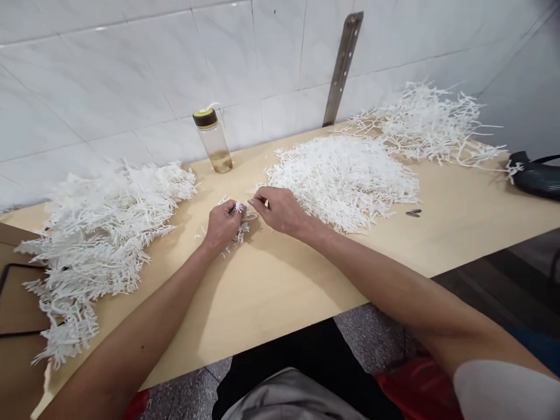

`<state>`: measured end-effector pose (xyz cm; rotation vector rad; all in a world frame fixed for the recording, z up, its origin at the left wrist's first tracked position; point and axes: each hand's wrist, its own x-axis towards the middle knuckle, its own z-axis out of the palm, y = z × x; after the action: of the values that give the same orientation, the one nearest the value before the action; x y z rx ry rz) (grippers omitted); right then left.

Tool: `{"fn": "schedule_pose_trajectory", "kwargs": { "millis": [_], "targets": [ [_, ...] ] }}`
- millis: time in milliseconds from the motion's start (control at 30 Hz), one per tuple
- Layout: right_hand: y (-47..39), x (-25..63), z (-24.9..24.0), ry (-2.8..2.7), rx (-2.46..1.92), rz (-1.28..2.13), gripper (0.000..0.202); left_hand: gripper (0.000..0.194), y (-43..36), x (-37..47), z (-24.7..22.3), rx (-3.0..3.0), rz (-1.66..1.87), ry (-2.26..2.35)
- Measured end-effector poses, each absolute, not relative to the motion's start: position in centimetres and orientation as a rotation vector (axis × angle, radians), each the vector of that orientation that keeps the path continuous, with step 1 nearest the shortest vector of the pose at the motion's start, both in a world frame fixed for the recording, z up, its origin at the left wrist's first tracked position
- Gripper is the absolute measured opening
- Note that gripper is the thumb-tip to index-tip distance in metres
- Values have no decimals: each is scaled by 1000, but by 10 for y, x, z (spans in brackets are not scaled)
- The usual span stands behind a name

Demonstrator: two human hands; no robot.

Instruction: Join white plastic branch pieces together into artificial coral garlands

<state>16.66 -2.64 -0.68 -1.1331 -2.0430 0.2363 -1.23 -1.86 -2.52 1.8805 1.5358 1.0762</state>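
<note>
My left hand (222,226) is closed around a small bunch of white branched strands (240,207), whose tips poke out above and below the fist. Just to its right, my right hand (280,210) has thumb and forefinger pinched together. Whatever sits in that pinch is too small to make out. A thin pale loop (252,217) shows between the two hands. Behind my right hand spreads a heap of short white branched pieces (341,178). Loose white bits lie on the table under my left hand.
Another large white pile (109,227) covers the table's left side. Longer strands (433,125) are heaped at the back right. A bottle with some liquid (214,143) stands near the tiled wall. Small snips (413,213) and a black object (536,175) lie right; a metal bracket (343,70) leans behind.
</note>
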Motion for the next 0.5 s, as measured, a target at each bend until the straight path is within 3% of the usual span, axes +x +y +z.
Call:
{"fn": "schedule_pose_trajectory", "kwargs": {
  "millis": [500],
  "targets": [
    [-38, 136, -28, -1828, -939, 386, 20, 16, -24, -16, -16, 1709, 1051, 1456]
  ]
}}
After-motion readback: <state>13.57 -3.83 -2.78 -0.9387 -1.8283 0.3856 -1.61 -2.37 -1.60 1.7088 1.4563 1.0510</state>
